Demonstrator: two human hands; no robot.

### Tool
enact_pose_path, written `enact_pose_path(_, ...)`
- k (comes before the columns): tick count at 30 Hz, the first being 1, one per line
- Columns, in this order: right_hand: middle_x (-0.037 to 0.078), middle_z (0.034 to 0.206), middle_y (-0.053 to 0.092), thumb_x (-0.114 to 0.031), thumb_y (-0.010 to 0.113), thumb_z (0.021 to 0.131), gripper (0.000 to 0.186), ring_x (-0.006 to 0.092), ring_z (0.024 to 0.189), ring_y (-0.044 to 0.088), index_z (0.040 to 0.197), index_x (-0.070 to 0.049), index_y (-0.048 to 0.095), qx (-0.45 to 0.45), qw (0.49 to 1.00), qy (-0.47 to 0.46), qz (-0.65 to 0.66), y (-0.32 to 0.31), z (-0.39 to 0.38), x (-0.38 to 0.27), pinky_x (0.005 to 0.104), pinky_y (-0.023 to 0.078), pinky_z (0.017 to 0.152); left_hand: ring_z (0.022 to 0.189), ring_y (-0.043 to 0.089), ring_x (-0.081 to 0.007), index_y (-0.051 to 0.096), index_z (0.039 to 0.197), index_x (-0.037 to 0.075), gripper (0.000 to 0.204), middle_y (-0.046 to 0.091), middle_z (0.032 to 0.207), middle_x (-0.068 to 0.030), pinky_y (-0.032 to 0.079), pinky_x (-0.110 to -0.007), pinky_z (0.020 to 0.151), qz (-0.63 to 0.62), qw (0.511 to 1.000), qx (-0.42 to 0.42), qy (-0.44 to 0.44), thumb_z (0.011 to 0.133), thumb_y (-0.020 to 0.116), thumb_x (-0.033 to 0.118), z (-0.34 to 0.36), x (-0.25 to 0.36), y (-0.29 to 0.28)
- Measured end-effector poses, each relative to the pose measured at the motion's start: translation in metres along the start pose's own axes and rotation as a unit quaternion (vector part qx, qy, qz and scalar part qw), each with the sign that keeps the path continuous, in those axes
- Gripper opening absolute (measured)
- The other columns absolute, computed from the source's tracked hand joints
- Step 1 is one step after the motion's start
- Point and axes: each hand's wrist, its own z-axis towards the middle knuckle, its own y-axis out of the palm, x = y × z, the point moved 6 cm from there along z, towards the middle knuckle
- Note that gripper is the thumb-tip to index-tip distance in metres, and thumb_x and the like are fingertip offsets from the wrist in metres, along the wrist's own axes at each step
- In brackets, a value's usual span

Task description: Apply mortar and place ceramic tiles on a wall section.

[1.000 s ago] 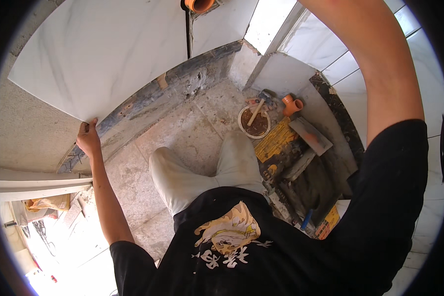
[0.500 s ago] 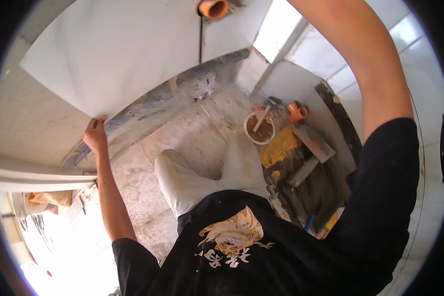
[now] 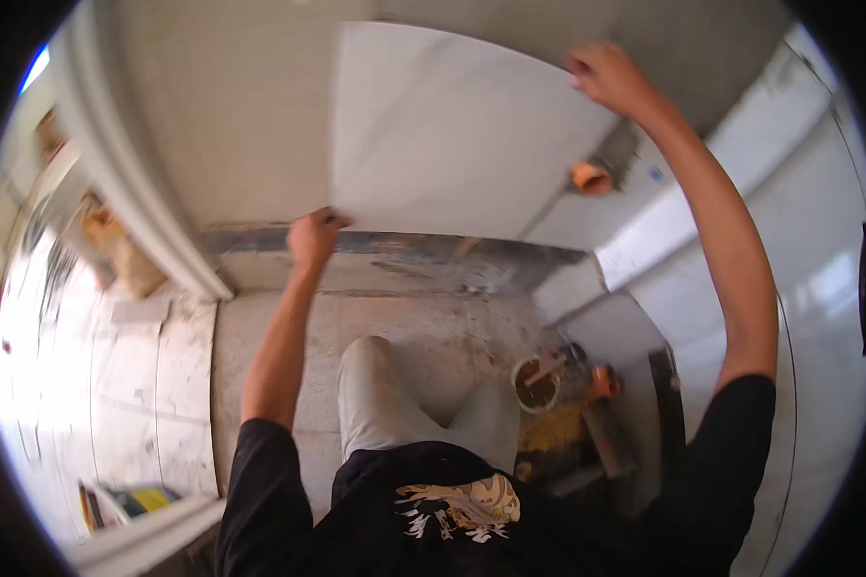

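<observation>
A large white wall tile with faint grey veining stands against the bare wall in front of me. At its lower left corner my left hand is closed, thumb and fingers pinched at the edge. My right hand has its fingers curled at the tile's upper right edge, slightly blurred. Just below that hand an orange pipe end sticks out at the tile's right side, beside another white tile piece.
A dark strip runs under the tile. On the floor at right are a white bucket of brown material with a stick in it, an orange pipe fitting and a flat trowel. A white door frame stands at left.
My view has turned up and to the left, bringing the tile's top edge and my right hand into sight. My left hand stays at the tile's lower left corner.
</observation>
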Motion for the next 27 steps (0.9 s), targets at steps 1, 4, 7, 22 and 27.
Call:
enact_pose_path(1,0.013,0.081,0.06,-0.021,0.069,0.069,0.023,0.0292,0.08,0.058,0.081,-0.005,0.058,-0.009,0.998,-0.046,0.031,0.003,0.003,0.003,0.0422,0.044,0.075,0.064,0.062,-0.028,0.073,0.079,0.014,0.018,0.065,0.07,-0.0104,0.048,-0.039,0.061,-0.025,1.0,-0.007,0.005,0.077,0.068,0.031,0.0,0.0,0.001)
enact_pose_path(4,0.013,0.082,0.059,-0.013,0.075,0.071,0.021,0.0256,0.086,0.054,0.076,-0.002,0.057,-0.153,0.984,0.09,-0.015,0.013,0.044,-0.038,0.042,0.044,0.073,0.057,0.059,-0.0272,0.072,0.078,0.008,0.018,0.065,0.068,-0.0131,0.045,-0.037,0.057,-0.03,0.999,-0.012,0.034,0.072,0.073,0.025,0.002,-0.025,-0.008)
enact_pose_path(7,0.014,0.071,0.061,-0.012,0.078,0.069,0.024,0.0235,0.069,0.057,0.067,0.0,0.058,-0.172,0.984,0.054,0.006,0.016,0.049,-0.018,0.039,0.047,0.062,0.056,0.057,-0.0286,0.067,0.076,0.002,0.025,0.064,0.067,-0.0141,0.045,-0.036,0.057,-0.02,0.995,0.04,0.087,0.073,0.074,0.026,0.007,-0.011,-0.002)
enact_pose_path(22,0.011,0.071,0.062,-0.009,0.072,0.079,0.013,0.0186,0.064,0.057,0.076,0.001,0.064,-0.15,0.983,0.106,0.024,-0.003,0.011,-0.022,0.0331,0.046,0.058,0.055,0.048,-0.0066,0.069,0.083,0.001,0.02,0.06,0.058,-0.0048,0.041,-0.027,0.054,-0.099,0.993,-0.002,0.061,0.076,0.073,0.019,-0.004,0.004,0.007)
enact_pose_path(27,0.011,0.07,0.061,-0.008,0.071,0.079,0.012,0.0183,0.063,0.056,0.075,0.0,0.064,-0.146,0.983,0.102,0.031,-0.003,0.011,-0.023,0.0327,0.046,0.056,0.055,0.048,-0.0066,0.069,0.085,0.001,0.02,0.06,0.059,-0.0045,0.041,-0.027,0.054,-0.076,0.996,-0.01,0.055,0.076,0.073,0.019,-0.001,0.003,0.008)
